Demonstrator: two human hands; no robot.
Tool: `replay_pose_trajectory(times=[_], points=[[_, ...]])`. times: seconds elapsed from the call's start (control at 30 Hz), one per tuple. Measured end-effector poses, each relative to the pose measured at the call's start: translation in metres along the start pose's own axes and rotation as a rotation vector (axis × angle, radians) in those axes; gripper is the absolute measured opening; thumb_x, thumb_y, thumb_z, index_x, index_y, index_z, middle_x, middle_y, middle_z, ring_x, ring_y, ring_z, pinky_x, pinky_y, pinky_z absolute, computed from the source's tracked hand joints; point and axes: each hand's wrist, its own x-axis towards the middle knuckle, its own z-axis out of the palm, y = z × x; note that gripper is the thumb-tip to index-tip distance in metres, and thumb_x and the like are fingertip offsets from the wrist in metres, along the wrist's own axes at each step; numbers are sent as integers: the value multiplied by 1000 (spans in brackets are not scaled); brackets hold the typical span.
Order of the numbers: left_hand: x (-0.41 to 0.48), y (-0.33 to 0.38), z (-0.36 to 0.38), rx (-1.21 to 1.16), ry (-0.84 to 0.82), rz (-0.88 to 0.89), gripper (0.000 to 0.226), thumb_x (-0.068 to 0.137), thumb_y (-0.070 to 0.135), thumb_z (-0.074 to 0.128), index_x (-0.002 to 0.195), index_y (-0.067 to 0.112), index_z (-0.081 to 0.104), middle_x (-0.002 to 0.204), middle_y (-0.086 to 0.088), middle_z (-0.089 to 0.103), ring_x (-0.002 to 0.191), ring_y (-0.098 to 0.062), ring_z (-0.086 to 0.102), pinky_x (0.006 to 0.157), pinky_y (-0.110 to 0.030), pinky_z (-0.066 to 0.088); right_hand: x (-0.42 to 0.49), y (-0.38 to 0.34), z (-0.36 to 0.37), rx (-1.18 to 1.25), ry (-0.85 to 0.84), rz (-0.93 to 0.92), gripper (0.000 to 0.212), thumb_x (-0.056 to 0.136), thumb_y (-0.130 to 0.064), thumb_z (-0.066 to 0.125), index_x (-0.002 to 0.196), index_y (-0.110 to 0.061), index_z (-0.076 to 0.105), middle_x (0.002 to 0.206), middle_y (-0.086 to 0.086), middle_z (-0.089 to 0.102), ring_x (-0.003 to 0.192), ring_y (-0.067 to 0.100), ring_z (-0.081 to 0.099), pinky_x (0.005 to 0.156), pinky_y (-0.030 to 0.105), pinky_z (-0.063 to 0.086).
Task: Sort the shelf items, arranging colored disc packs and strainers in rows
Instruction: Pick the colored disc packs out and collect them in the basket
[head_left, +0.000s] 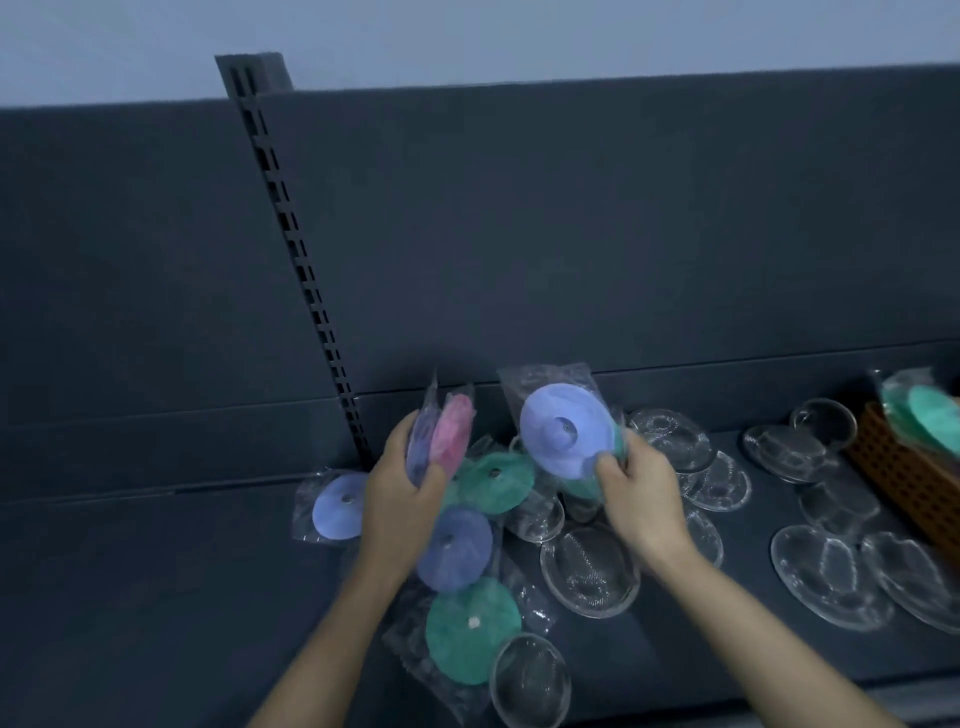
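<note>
Left hand (400, 493) grasps upright pink and purple packs (441, 441); right hand (641, 488) grips a lilac disc pack (563, 431), perhaps with a green one behind, over the shelf (156, 597)

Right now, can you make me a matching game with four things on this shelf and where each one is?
Things:
1. pink disc pack
2. big light-blue disc pack
3. small light-blue disc pack
4. orange basket

Places:
A. lying on the shelf, left of both hands
B. far right of the shelf, with green discs in it
C. held upright in the left hand
D. held up in the right hand

Pairs: 1-C, 2-D, 3-A, 4-B
</note>
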Motion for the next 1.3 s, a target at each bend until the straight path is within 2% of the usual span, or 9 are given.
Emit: replay_pose_trajectory(times=[0.17, 0.3, 0.47, 0.67, 0.8, 0.93, 1.03, 1.17, 1.3], points=[[-4, 43, 34, -98, -58, 48, 38, 80, 38, 55, 115, 54, 47, 105, 43, 56, 98, 18, 54, 73, 0, 41, -9, -7, -14, 225, 10, 46, 22, 76, -1, 51, 84, -18, 64, 67, 3, 59, 61, 13, 48, 57, 32, 43], [-12, 64, 70, -160, -100, 26, 38, 86, 33, 65, 115, 53, 51, 104, 35, 62, 94, 12, 60, 75, -13, 49, -17, -11, -38, 337, 7, 2, 36, 71, -14, 51, 98, -31, 67, 82, 2, 68, 69, 12, 58, 65, 30, 50], [-22, 95, 120, -212, -208, 84, 38, 83, 30, 69, 115, 45, 55, 102, 27, 66, 91, 7, 63, 70, -10, 49, -18, -1, -87, 337, 91, -59, 28, 79, -22, 65, 104, -36, 65, 86, -10, 70, 75, 4, 63, 65, 13, 48], [-34, 142, 188, -270, -353, 135, 42, 80, 29, 68, 110, 54, 53, 102, 26, 67, 90, 5, 65, 69, -13, 52, -15, 23, -157, 333, 215, -74, 43, 81, -6, 65, 116, -31, 62, 99, -12, 71, 91, 5, 66, 79, 25, 53], [-41, 163, 236, -306, -460, 118, 42, 75, 20, 65, 104, 50, 56, 95, 19, 70, 83, -2, 68, 68, -24, 56, -15, 41, -199, 342, 301, -104, 38, 84, -8, 65, 115, -31, 62, 104, -17, 69, 97, 1, 64, 78, 11, 47], [-53, 188, 285, -351, -525, 139, 41, 75, 12, 64, 97, 46, 59, 90, 13, 71, 81, -10, 68, 71, -31, 58, -14, 61, -241, 320, 364, -94, 29, 86, -17, 65, 112, -29, 62, 102, -13, 69, 96, 4, 64, 82, 22, 50], [-62, 205, 321, -418, -569, 158, 42, 74, 12, 64, 98, 45, 61, 94, 11, 71, 87, -11, 69, 78, -34, 58, -9, 77, -272, 286, 427, -104, 32, 86, -14, 66, 115, -27, 62, 102, -19, 68, 96, -2, 63, 77, 9, 46], [-67, 224, 367, -449, -661, 186, 47, 74, 15, 67, 100, 53, 60, 102, 15, 70, 97, -5, 66, 82, -23, 54, -3, 99, -315, 179, 476, -117, 43, 80, -25, 60, 121, -38, 58, 109, -28, 64, 103, -8, 58, 81, 6, 42], [-70, 236, 416, -444, -752, 157, 39, 76, 18, 67, 110, 37, 60, 104, 10, 70, 98, -5, 66, 84, -27, 54, 5, 127, -353, 55, 514, -81, 54, 76, -28, 58, 128, -43, 50, 117, -38, 56, 110, -14, 51, 85, -1, 34]])
